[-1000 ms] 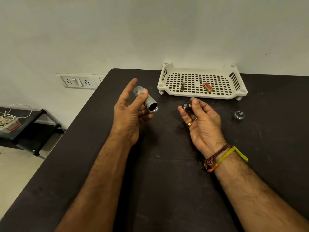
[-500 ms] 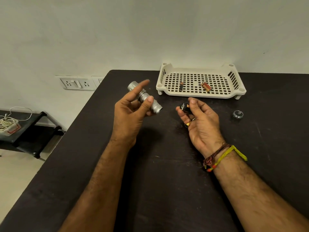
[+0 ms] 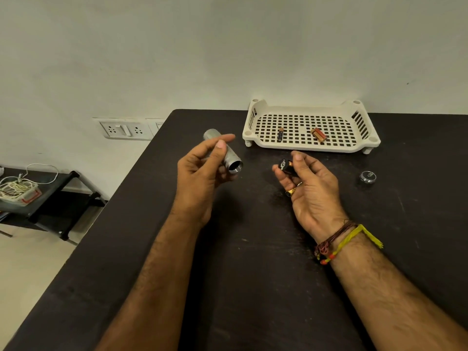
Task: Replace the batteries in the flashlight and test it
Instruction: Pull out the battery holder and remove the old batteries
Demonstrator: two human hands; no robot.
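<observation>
Dark worktop (image 3: 253, 249): your left hand (image 3: 200, 178) has turned the tube (image 3: 229, 158), gripped, so its open end faces the holder (image 3: 286, 166) pinched in your right hand (image 3: 311, 188), near the tray (image 3: 311, 148). Insertion looks next; cap (image 3: 367, 176) lies right of the tray.

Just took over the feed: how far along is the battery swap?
Done: end cap off, lying on the table. In hand: left hand holds the open flashlight body; right hand holds the battery holder. Left: slide the holder in, refit the cap, test.
</observation>
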